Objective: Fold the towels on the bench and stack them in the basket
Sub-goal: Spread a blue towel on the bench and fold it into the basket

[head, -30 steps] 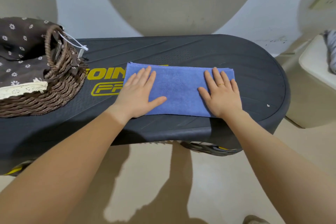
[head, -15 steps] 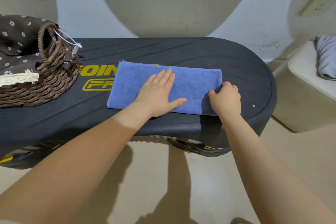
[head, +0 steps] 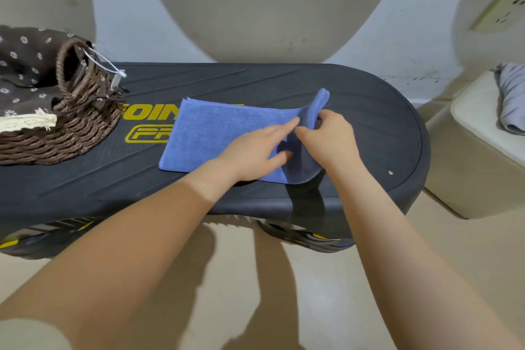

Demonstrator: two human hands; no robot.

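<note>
A blue towel (head: 216, 133), folded into a long strip, lies across the middle of the black bench (head: 369, 111). My right hand (head: 329, 136) pinches the towel's right end and holds it lifted off the bench. Flat on the towel just left of that raised end rests my left hand (head: 255, 150), fingers stretched out and touching the fold. The wicker basket (head: 71, 128) with a brown flowered lining stands on the bench's left end, well apart from both hands.
A cream plastic stool (head: 468, 156) stands right of the bench with a grey cloth (head: 511, 96) on it. The wall is close behind the bench, with a socket (head: 500, 8) at upper right. Beige floor lies below the bench's front edge.
My right hand went from flat on the towel to gripping its right end and raising it. My left hand slid rightward along the towel toward the middle.
</note>
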